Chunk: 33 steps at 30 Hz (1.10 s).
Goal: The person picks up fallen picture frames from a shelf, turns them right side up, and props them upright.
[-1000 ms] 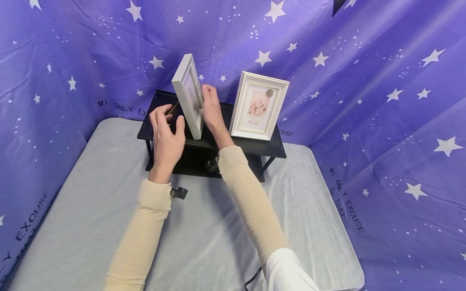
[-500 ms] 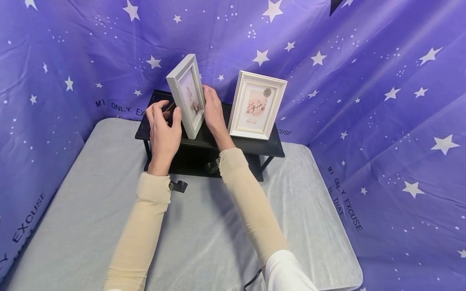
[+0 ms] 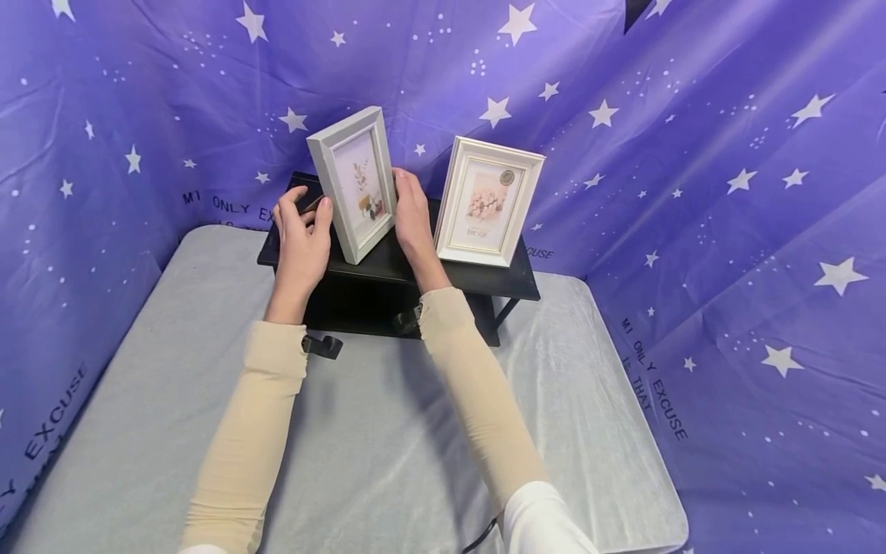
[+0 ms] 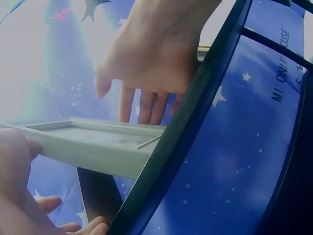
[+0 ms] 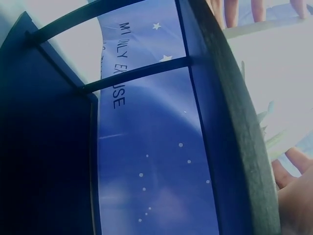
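Note:
A pale grey-white picture frame (image 3: pixel 360 185) with a plant print stands upright on a black two-tier rack (image 3: pixel 377 265), its face angled toward the right. My left hand (image 3: pixel 303 242) is at its left edge, thumb tip at the side and fingers spread loosely behind. In the left wrist view, a dark stand leg (image 4: pixel 98 193) shows behind the frame, near these fingertips. My right hand (image 3: pixel 413 215) lies along the frame's right edge, its straight fingers reaching back; whether it presses there is hard to tell. To the right, a white picture frame (image 3: pixel 489 201) with a pink flower print stands on the rack.
The rack rests on a table with a pale grey velvety cover (image 3: pixel 388 431). A purple star-printed curtain (image 3: pixel 623 154) surrounds the table behind and at both sides. A black cable (image 3: pixel 480 536) hangs by the right sleeve.
The grey-white frame has turned on the rack, so more of its front shows. My left hand has shifted left with its edge, while my right hand has moved slightly right.

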Available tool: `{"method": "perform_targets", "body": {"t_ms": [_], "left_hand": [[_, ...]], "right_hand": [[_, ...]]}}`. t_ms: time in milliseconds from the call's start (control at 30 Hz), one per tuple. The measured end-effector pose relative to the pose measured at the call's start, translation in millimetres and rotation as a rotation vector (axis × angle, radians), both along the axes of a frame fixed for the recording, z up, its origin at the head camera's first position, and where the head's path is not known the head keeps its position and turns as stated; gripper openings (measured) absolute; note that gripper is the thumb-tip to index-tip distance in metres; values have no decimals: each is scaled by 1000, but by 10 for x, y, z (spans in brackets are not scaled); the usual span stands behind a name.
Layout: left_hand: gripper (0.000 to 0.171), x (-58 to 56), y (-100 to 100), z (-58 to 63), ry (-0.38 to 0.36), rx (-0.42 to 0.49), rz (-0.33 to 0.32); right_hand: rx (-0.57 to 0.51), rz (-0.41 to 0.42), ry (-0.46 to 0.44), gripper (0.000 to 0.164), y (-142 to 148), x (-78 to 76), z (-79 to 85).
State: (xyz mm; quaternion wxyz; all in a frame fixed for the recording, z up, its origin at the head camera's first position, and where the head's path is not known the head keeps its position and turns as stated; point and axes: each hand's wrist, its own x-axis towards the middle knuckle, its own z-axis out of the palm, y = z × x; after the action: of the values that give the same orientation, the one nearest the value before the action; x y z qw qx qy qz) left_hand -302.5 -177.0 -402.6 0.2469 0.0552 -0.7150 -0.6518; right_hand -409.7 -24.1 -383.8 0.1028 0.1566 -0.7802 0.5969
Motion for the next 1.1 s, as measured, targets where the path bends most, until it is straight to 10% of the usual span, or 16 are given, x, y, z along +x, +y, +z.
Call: {"method": "perform_targets", "body": {"t_ms": [767,1100], "left_hand": [[55,-160,-97,71,-130,154,32],[45,-262,-107,78,-61,184,80]], "right_hand": [[-125,8,-18,51,105,161,-81],[-64,-14,-34,52,154,304,-74]]}}
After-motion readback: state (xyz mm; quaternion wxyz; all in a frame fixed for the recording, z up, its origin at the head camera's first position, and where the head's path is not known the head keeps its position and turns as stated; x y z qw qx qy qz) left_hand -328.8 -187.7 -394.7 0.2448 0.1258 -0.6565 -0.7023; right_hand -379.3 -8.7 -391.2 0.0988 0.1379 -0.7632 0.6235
